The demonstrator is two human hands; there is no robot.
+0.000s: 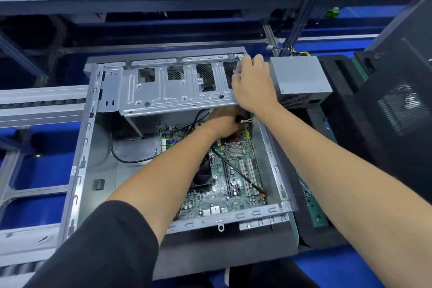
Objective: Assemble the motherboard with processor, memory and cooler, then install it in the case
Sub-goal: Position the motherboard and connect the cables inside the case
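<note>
Looking down from head height, the view shows an open grey metal computer case (79,170) lying flat, with two bare forearms reaching into it. The case is the landmark for everything that follows.

A green motherboard (236,184) lies on the floor of the case, toward its right wall. A black cooler fan (203,175) sits on the board, partly hidden under the left forearm. A black cable (243,176) runs slantwise across the board toward the near right corner of the case.

Across the far end of the case, a silver drive bracket (168,91) with square cut-outs is tilted up. The right hand (253,84) grips the right end of this bracket, fingers curled over its edge.

The left hand (224,123) reaches beneath the bracket at the far right of the board. Its fingers are curled around a black connector (239,119) with a white tie, though the exact hold is partly hidden.

Just outside the right wall of the case stands a grey power supply box (300,79). Farther right, a black side panel (397,100) with a mesh vent leans at an angle. Another thin black wire (117,154) loops over the bare floor of the case to the left of the board.
</note>
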